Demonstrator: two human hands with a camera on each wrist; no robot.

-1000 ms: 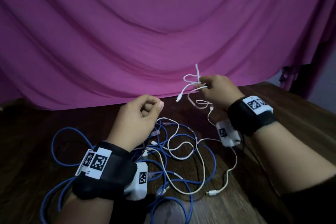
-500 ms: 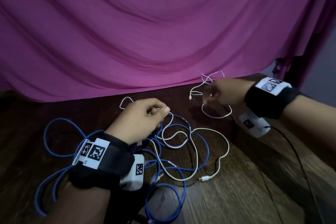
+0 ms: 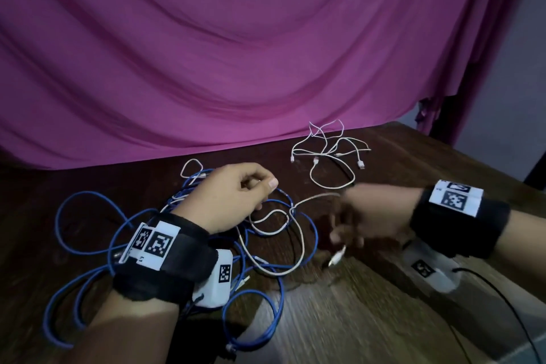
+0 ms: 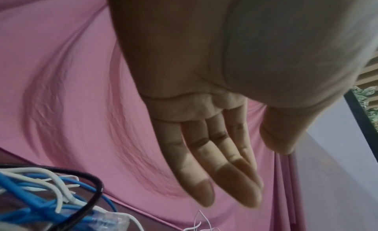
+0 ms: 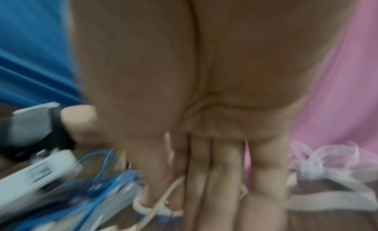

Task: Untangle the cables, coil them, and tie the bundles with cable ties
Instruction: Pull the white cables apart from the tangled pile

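Head view: the left hand (image 3: pixel 233 198) hovers, fingers loosely curled, over tangled blue cables (image 3: pixel 266 269); the blurred right hand (image 3: pixel 375 216) reaches a cream cable (image 3: pixel 298 233), grip unclear. Beyond both hands' fingertips lies a thin white cable (image 3: pixel 331 156).

Left wrist view: fingers (image 4: pixel 204 161) straight, holding nothing.

Right wrist view: fingers (image 5: pixel 216 178) extended, cream cable at the tips.

A dark wood-grain surface (image 3: pixel 369 319) fills the lower field. A magenta cloth backdrop (image 3: pixel 236 53) hangs in draped folds from 9 to 2 o'clock, its hem meeting the surface's far edge. At 3 o'clock, a pale wall (image 3: pixel 514 53) shows beside the cloth's dark edge.
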